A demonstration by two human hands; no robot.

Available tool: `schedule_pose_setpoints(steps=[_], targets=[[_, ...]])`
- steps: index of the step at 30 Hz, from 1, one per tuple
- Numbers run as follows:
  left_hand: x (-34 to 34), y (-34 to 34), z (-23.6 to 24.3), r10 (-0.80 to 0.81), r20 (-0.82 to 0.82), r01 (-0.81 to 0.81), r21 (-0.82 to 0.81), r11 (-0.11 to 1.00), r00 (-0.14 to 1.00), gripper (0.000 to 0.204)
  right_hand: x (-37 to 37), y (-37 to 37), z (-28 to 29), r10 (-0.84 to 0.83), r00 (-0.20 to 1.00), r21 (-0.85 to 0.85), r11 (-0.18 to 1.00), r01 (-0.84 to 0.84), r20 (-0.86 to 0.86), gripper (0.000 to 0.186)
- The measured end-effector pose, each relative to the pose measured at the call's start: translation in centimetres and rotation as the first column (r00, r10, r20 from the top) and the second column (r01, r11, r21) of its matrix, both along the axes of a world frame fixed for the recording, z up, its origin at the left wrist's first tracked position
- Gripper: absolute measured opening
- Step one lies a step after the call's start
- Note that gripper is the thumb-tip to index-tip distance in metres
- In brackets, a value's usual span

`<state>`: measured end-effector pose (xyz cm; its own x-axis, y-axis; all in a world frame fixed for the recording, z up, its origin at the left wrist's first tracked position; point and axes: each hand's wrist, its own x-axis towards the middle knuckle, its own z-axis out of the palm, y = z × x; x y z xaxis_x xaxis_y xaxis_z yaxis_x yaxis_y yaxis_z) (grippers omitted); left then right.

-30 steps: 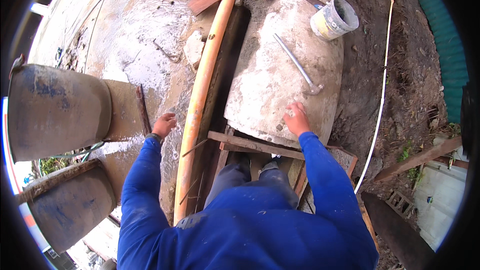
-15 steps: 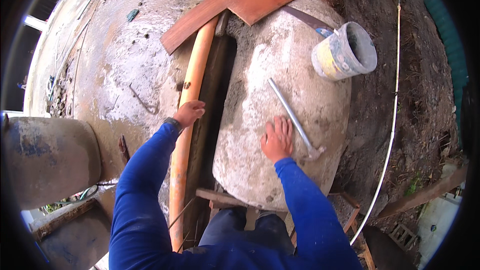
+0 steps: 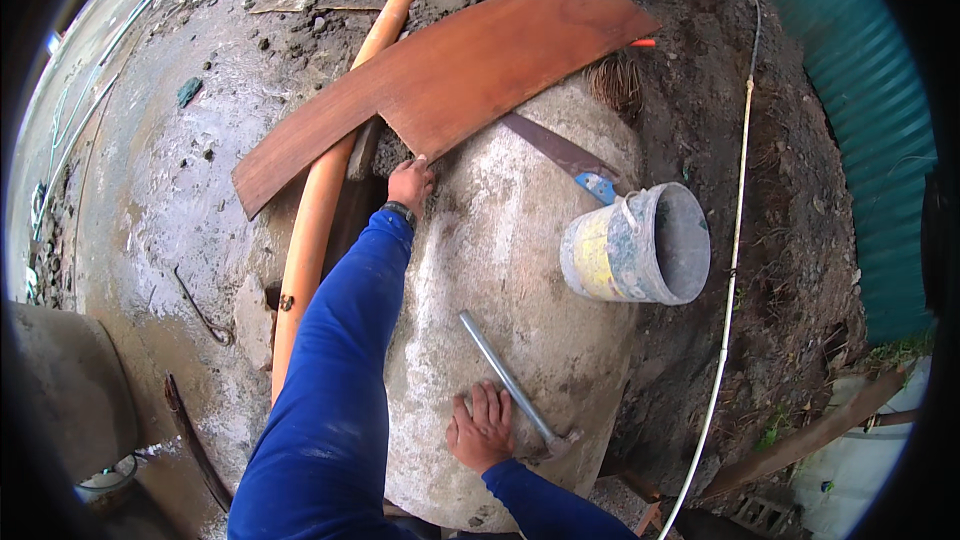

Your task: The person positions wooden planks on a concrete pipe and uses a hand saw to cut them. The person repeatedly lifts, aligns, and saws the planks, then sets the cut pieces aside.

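My left hand [image 3: 410, 186] is stretched forward, its fingers closed at the near corner of a brown wooden board [image 3: 490, 55]. The board has a stepped cut-out and lies across an orange pipe [image 3: 318, 190] and the end of a rounded concrete slab [image 3: 440, 340]. Palm down on this slab rests my right hand [image 3: 482, 428], fingers spread. Just beside its fingertips lies a hammer [image 3: 508, 372] with a metal handle, untouched. A handsaw [image 3: 560, 148] with a blue handle sits partly under the board.
A stained white bucket [image 3: 612, 248] stands on the slab's right side. Further right, a thin white pipe [image 3: 738, 240] crosses the dirt before a green corrugated sheet [image 3: 850, 120]. A barrel-like container [image 3: 75, 390] is at lower left, near a bent rod [image 3: 200, 308].
My left hand has left the orange pipe and reached forward to the board's corner. The view has shifted forward. My right hand stays flat on the slab by the hammer.
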<state>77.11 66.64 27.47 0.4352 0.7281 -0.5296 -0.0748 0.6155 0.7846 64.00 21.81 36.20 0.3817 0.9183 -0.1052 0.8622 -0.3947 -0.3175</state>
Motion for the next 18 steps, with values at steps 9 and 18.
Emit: schedule_pose_setpoints(steps=[9,18], targets=[[3.4,4.8,8.1,0.264,0.295,-0.226,-0.155,0.962,0.918,0.017,-0.4,0.0,-0.1,-0.007,0.999,-0.003,1.000,0.008,0.051,0.044],[-9.2,5.1,20.4,0.184,0.510,-0.174,-0.067,0.982,0.840,0.013,-0.9,0.3,0.7,0.018,0.993,0.042,0.999,-0.023,0.116,0.045]])
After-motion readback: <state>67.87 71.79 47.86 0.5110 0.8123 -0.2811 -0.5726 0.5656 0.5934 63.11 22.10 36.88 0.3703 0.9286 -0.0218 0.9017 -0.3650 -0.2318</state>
